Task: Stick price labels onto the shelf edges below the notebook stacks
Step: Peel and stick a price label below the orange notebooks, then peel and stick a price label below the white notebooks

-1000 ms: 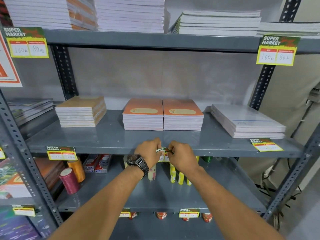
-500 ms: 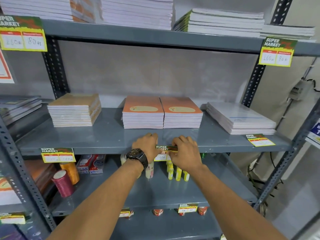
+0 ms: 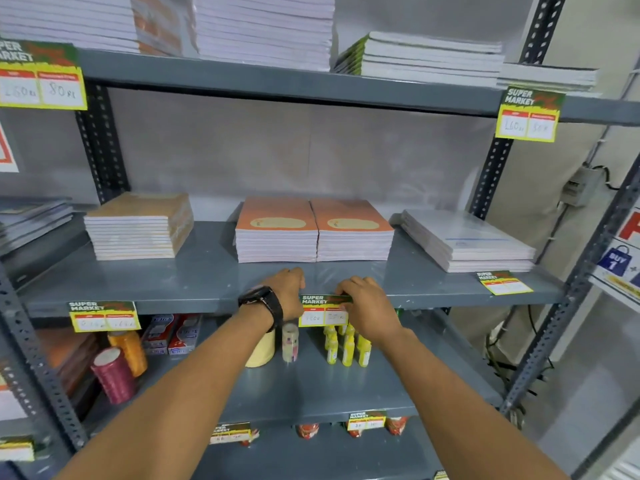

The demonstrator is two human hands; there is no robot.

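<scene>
A yellow and green price label lies flat against the front edge of the grey middle shelf, below two orange notebook stacks. My left hand, with a black watch on its wrist, presses the label's left end. My right hand presses its right end with the fingertips on the top strip. Another label hangs on the same edge below the tan notebook stack. A loose label lies on the shelf by the white notebook stack.
The top shelf carries tall white notebook stacks and two larger labels. Below the middle shelf stand thread spools, tape rolls and yellow bottles. Perforated grey uprights frame the rack; a wall and cables lie to the right.
The label went from being held curled between my fingers below the shelf to lying flat on the shelf edge, with both hands spread to its ends. The view shifted slightly right.
</scene>
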